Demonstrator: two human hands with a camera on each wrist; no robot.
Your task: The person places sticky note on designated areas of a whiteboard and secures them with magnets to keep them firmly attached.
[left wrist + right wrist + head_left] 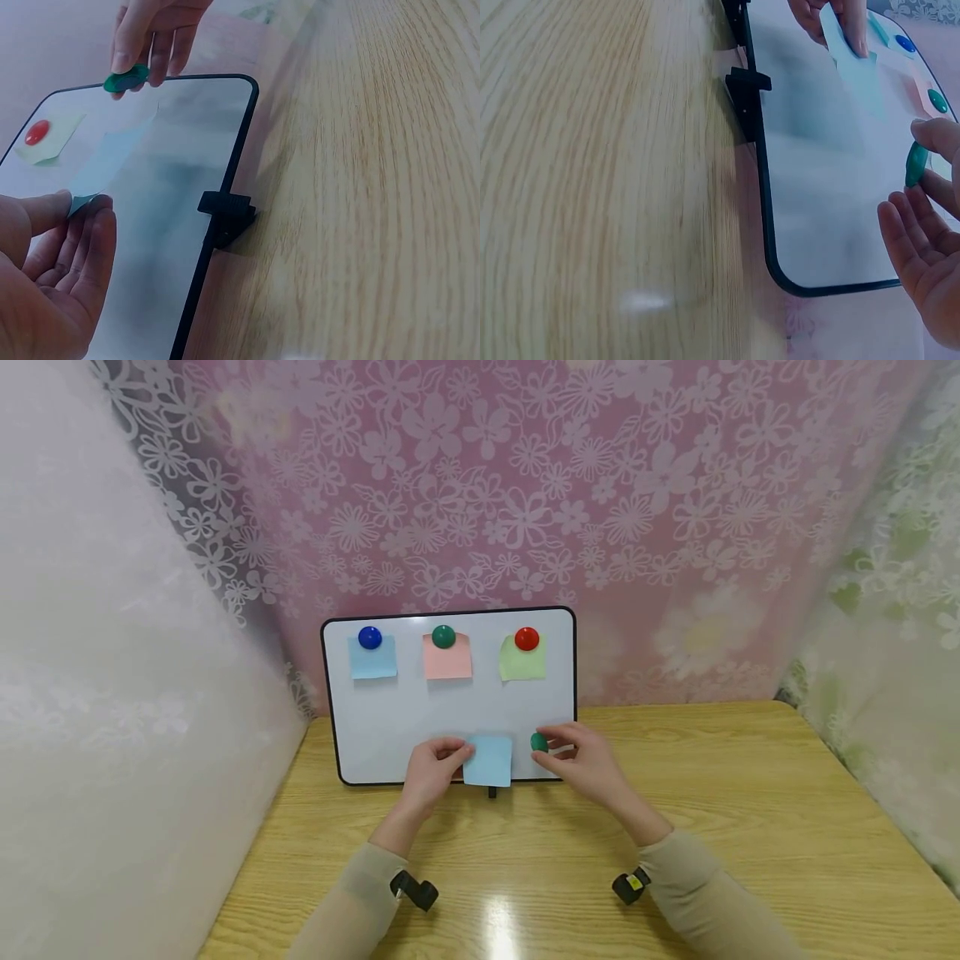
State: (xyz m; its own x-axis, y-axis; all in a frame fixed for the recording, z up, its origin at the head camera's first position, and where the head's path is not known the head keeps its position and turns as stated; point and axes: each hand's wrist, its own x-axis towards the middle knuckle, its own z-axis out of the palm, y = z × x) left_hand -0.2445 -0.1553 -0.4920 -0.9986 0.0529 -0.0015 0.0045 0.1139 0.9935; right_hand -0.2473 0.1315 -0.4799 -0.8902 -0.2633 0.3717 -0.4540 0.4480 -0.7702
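Observation:
In the head view my left hand pinches the left edge of a light blue sticky note in front of the lower part of a whiteboard. To the right of the note, my right hand holds a round green magnet between thumb and fingers. The right wrist view shows that magnet edge-on, apart from the note. Along the board's top hang a blue note under a blue magnet, a pink note under a green one, and a green note under a red one.
The black-framed board leans upright at the back of a wooden table, before a pink floral backdrop. A black clip foot grips its lower edge. A white wall borders the left side.

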